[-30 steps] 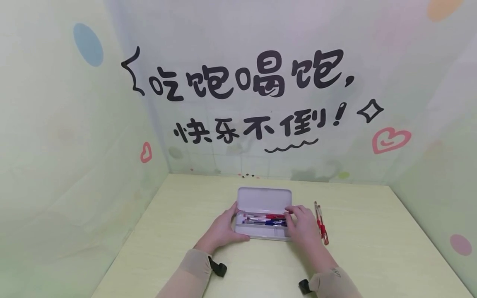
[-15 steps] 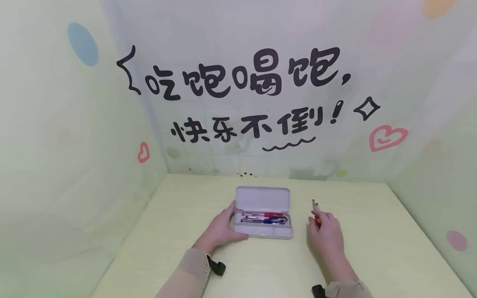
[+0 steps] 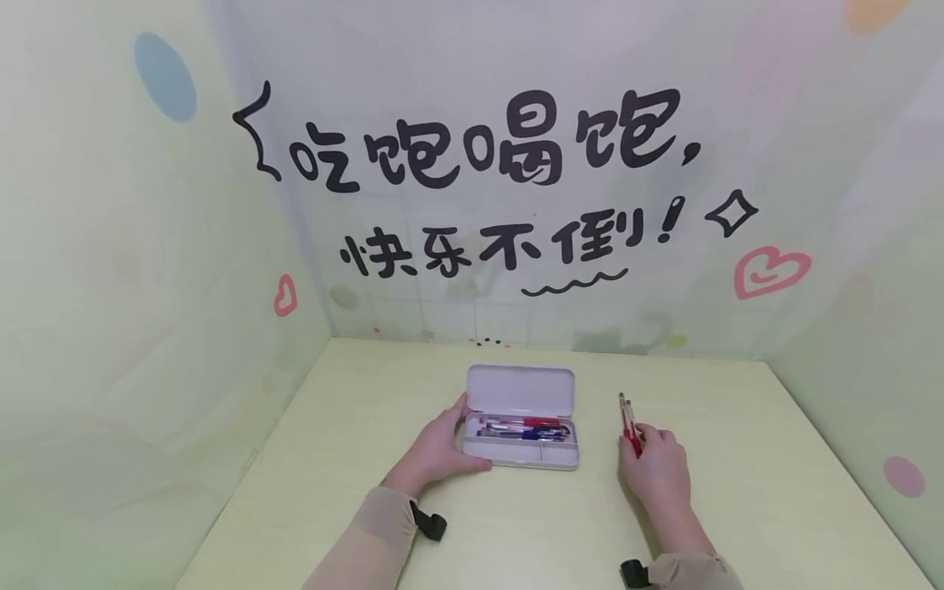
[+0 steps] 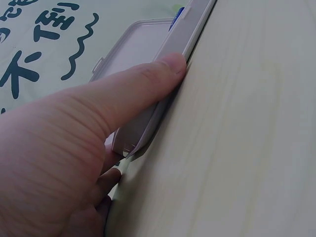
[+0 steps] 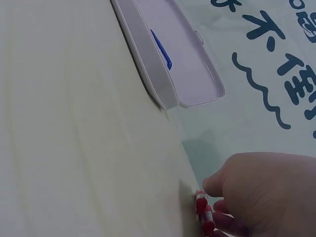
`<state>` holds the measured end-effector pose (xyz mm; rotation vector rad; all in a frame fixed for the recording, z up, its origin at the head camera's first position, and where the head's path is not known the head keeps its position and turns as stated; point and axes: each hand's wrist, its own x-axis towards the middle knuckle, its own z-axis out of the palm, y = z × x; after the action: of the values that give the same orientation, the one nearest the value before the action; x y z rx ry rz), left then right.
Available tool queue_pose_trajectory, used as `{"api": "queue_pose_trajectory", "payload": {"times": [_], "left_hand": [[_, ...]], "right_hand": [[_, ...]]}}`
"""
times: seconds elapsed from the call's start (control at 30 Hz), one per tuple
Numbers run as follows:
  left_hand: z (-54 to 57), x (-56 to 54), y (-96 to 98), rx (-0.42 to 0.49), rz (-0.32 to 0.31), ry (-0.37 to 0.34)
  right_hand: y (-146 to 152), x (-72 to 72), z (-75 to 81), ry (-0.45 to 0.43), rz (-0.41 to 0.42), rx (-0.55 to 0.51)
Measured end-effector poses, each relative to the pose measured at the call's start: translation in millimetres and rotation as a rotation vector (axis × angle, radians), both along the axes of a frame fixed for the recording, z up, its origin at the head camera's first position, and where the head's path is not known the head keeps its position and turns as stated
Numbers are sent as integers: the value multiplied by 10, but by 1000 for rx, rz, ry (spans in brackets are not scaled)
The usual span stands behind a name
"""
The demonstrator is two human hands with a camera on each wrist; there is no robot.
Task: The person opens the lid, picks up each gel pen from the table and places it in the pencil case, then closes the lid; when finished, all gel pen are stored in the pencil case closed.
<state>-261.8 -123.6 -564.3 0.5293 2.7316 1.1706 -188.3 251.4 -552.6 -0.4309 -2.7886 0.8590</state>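
Note:
A pale lilac pencil case (image 3: 501, 452) stands on the table with its lid (image 3: 520, 388) raised. Several red and blue pens (image 3: 525, 431) lie in its back compartment. My left hand (image 3: 441, 449) grips the case's left end; the left wrist view shows the thumb (image 4: 143, 84) along the front wall and the other fingers behind the end. To the right of the case, my right hand (image 3: 658, 467) pinches two red pens (image 3: 628, 426) between thumb and fingers. Their red ends (image 5: 203, 207) show below the thumb in the right wrist view.
The pale wooden table (image 3: 531, 533) is bounded by fabric walls. Black writing (image 3: 516, 156) and coloured shapes mark the back wall (image 3: 442, 319). The case's front compartment has a small divider (image 3: 542, 452).
My right hand has moved right, from over the case's right end to the two red pens lying beside it, and grasps them. My left hand stays on the case.

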Motion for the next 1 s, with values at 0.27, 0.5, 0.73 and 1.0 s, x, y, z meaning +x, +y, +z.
{"api": "queue_pose_trajectory", "payload": {"times": [0.27, 0.5, 0.73, 1.0], "left_hand": [[9, -7, -7, 1, 11, -4], [16, -11, -6, 0, 1, 0], [10, -10, -5, -2, 0, -8], [24, 12, 1, 5, 0, 0]], "right_hand": [[14, -7, 53, -26, -30, 39], [15, 1, 82, -44, -49, 9], [25, 4, 59, -23, -59, -33], [21, 5, 48, -35, -96, -60]]}}
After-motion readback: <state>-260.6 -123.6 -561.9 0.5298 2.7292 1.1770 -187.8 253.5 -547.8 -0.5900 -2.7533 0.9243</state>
